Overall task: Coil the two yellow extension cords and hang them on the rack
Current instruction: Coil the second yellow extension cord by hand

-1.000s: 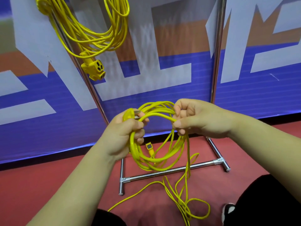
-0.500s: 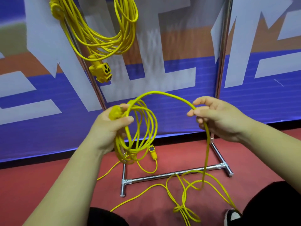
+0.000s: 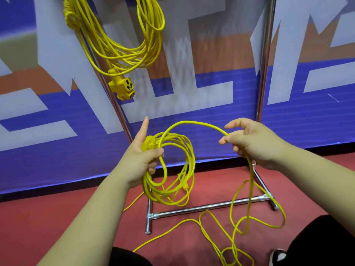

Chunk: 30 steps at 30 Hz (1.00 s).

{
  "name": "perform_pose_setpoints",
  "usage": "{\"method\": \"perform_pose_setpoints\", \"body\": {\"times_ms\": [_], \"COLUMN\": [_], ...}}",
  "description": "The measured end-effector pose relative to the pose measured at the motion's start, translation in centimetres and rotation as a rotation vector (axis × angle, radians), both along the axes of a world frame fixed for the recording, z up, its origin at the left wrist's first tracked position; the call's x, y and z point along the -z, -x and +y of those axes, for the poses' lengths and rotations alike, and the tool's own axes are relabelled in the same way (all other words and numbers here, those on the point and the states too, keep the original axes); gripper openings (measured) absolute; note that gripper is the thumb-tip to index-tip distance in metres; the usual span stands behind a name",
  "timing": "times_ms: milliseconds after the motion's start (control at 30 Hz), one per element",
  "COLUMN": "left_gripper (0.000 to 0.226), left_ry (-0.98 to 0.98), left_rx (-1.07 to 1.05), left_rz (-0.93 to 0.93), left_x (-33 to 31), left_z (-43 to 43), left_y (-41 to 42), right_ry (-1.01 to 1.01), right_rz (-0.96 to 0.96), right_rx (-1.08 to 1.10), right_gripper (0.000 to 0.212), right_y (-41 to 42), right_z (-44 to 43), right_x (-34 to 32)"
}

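Since half a second ago the left forefinger has lifted straight up and the arc of cord between the hands has widened. Nearest, loose slack [image 3: 218,223] of the second cord lies in tangled loops on the red floor [image 3: 57,217], beside a black-and-white shoe [image 3: 278,255]. Above it the left hand [image 3: 143,160] grips the gathered coil [image 3: 192,162] and its yellow plug [image 3: 148,144], with the other fingers wrapped round the strands. The right hand [image 3: 253,144] pinches the cord between thumb and fingertips, and the cord drops from there to the floor. A small tag [image 3: 185,186] on the coil is too blurred to read. Behind stands the chrome rack [image 3: 201,207], with the first cord [image 3: 123,48] hung coiled from it, socket end [image 3: 123,87] dangling. Farthest, the blue banner [image 3: 57,150] bears big pale letters, cropped and unreadable.
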<state>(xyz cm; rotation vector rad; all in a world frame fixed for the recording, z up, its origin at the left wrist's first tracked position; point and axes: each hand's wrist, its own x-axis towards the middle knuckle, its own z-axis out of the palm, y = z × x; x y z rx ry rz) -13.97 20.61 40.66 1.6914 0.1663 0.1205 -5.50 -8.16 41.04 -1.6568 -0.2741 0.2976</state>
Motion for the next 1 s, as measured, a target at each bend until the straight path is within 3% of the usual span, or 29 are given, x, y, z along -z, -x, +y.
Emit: {"method": "perform_pose_setpoints", "body": {"times_ms": [133,300,500,733,1000], "left_gripper": [0.098,0.092,0.085,0.052,0.030], "left_ry": [-0.141,-0.146,-0.381,-0.714,-0.764], "left_rx": [-0.026,-0.105,-0.021,-0.034,-0.027], "left_rz": [0.022,0.104,-0.038,-0.121,0.064], "left_x": [0.3,1.4,0.8,0.2,0.7], "left_z": [-0.5,-0.8,-2.1,-3.0,-2.0], "left_y": [-0.2,-0.8,0.0,-0.1,-0.9], "right_ry": [0.060,0.013,-0.008,0.056,0.038], "right_rz": [-0.005,-0.018,-0.046,-0.142,-0.204], "right_rx": [0.012,0.053,0.033,0.064,0.089], "right_gripper": [0.026,0.029,0.034,0.030,0.029], "right_y": [-0.5,-0.4,-0.3,-0.3,-0.4], "right_z": [-0.3,-0.3,0.1,-0.2,-0.9], "right_x": [0.5,0.4,0.3,0.3,0.3]}}
